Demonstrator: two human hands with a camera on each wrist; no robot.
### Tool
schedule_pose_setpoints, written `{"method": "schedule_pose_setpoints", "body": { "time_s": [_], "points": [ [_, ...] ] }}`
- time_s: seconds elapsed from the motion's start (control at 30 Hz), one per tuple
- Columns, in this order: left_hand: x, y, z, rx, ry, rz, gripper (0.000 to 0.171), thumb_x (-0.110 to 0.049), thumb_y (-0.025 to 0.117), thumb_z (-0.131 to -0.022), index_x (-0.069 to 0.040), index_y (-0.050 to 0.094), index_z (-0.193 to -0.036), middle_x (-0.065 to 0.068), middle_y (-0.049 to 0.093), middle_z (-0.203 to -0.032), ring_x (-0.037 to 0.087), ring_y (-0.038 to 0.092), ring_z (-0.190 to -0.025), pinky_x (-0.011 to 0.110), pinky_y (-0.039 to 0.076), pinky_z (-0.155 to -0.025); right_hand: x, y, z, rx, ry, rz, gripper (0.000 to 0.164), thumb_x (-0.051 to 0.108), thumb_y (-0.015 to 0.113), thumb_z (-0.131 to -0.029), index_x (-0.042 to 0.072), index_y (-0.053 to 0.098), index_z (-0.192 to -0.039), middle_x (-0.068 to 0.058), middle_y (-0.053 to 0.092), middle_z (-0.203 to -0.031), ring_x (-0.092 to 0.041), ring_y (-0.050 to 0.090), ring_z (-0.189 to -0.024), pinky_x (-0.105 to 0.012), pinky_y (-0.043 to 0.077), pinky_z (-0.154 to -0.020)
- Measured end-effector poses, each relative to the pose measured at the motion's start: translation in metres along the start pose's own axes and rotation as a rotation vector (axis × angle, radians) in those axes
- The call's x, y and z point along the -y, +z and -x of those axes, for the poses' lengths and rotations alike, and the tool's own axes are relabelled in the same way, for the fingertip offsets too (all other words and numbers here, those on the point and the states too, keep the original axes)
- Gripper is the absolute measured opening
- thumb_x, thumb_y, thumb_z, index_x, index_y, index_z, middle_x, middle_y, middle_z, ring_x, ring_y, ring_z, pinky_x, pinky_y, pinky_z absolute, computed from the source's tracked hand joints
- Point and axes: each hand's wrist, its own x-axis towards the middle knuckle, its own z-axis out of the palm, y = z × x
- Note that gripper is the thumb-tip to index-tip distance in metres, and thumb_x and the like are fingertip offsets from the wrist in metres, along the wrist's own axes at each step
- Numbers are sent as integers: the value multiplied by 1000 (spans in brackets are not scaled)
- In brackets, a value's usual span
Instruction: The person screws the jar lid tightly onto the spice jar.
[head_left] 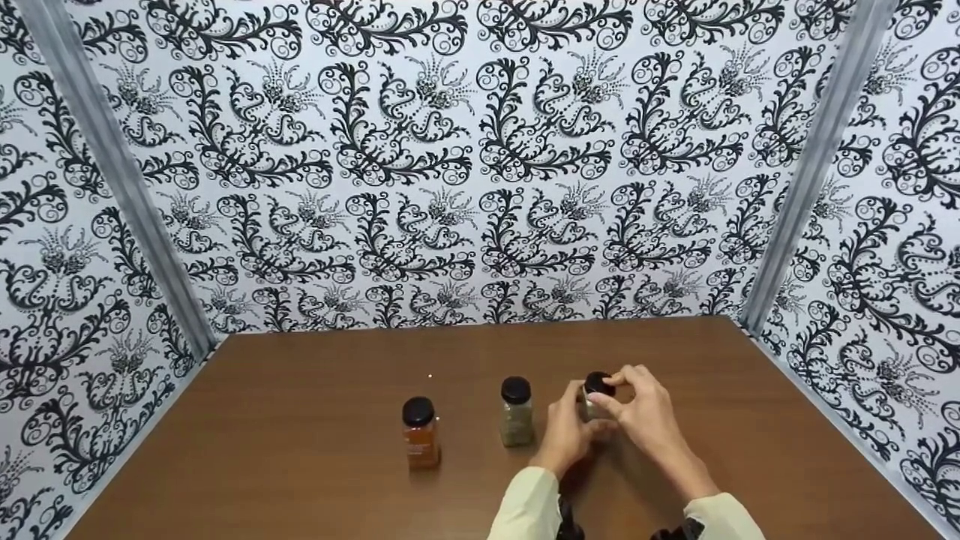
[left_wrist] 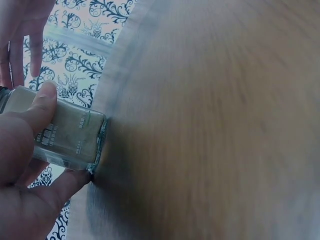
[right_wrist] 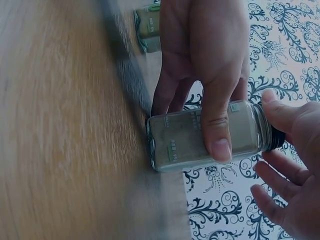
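Observation:
A glass spice jar (right_wrist: 185, 142) with pale greyish-tan powder and a black lid (head_left: 599, 382) stands upright at the right of the table. My left hand (head_left: 562, 431) grips its body, thumb across one face and fingers behind, as the left wrist view also shows. At the top, my right hand (head_left: 652, 416) pinches the lid between thumb and forefinger, its other fingers spread loosely. Just left of the hands stands a second spice jar (head_left: 517, 421), filled with greenish contents and black-lidded. Farther left is a third jar (head_left: 421, 444) of orange-red spice, also capped in black.
The brown wooden table (head_left: 300, 390) carries all three jars. Behind and at both sides rise panels with black scroll patterning (head_left: 405, 150) on white, joined by grey corner strips (head_left: 817, 165). A tiny bright speck lies on the table behind the orange-red jar.

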Motion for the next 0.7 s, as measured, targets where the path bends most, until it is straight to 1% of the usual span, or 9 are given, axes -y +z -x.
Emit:
{"method": "schedule_pose_setpoints", "body": {
  "time_s": [0.07, 0.13, 0.23, 0.3, 0.4, 0.47, 0.53, 0.6, 0.7],
  "points": [
    [0, 0, 0, -10, 14, -11, 50, -22, 87, -77, -14, 61, -118, 7, 75, -109, 9, 67, -88, 20, 52, -76, 1, 0, 0, -8, -1, 2, 28, 12, 90, -71, 8, 70, -89, -5, 65, -93, -21, 62, -88, -35, 53, -76],
    [0, 0, 0, -20, 22, -28, 51, -23, 87, -75, -14, 61, -117, 8, 76, -110, 13, 70, -95, 21, 54, -78, 2, 0, 0, -2, 9, -6, 29, 15, 90, -72, 7, 71, -91, -7, 65, -100, -22, 62, -94, -32, 52, -78],
    [0, 1, -1, -25, 20, -34, 51, -25, 88, -74, -14, 61, -116, 6, 76, -106, 10, 67, -90, 21, 52, -76, 3, -3, 0, 22, 52, -32, 31, 20, 89, -75, 7, 72, -97, -12, 63, -116, -27, 61, -106, -31, 51, -83],
    [0, 2, -1, -19, 2, -18, 51, -26, 88, -73, -15, 61, -116, 4, 76, -104, 8, 66, -89, 20, 51, -77, 4, -5, -1, 40, 89, -65, 31, 22, 86, -80, 7, 72, -103, -13, 60, -125, -27, 60, -112, -31, 51, -87],
    [0, 3, -2, -15, -15, 10, 51, -25, 88, -73, -16, 62, -116, 3, 76, -102, 8, 66, -88, 21, 52, -78, 4, -9, -1, 66, 127, -107, 29, 19, 77, -88, 9, 71, -115, -11, 60, -133, -27, 60, -118, -35, 53, -94],
    [0, 3, -2, -17, -25, 12, 52, -24, 89, -73, -16, 62, -116, 4, 76, -102, 11, 68, -92, 22, 53, -80, 4, -10, -1, 99, 134, -141, 30, 13, 72, -92, 9, 70, -122, -10, 62, -135, -27, 62, -117, -35, 54, -96],
    [1, 3, -2, -19, -24, 5, 52, -24, 89, -73, -15, 62, -116, 4, 76, -103, 13, 70, -94, 23, 54, -81, 3, -10, -1, 131, 123, -151, 32, 7, 69, -93, 9, 69, -124, -11, 64, -133, -29, 64, -115, -35, 56, -97],
    [1, 2, -2, -15, -37, 1, 52, -25, 88, -73, -16, 62, -117, 4, 76, -105, 13, 70, -95, 22, 54, -82, 1, -9, 0, 146, 104, -161, 33, 1, 69, -91, 7, 70, -123, -13, 67, -130, -31, 65, -114, -33, 56, -96],
    [2, 2, -2, -10, -36, 9, 52, -25, 88, -73, -15, 62, -117, 3, 76, -105, 12, 70, -95, 22, 54, -80, 0, -6, 0, 127, 66, -150, 30, -1, 71, -88, 7, 74, -117, -13, 71, -124, -32, 67, -113, -28, 57, -94]
  ]
}}
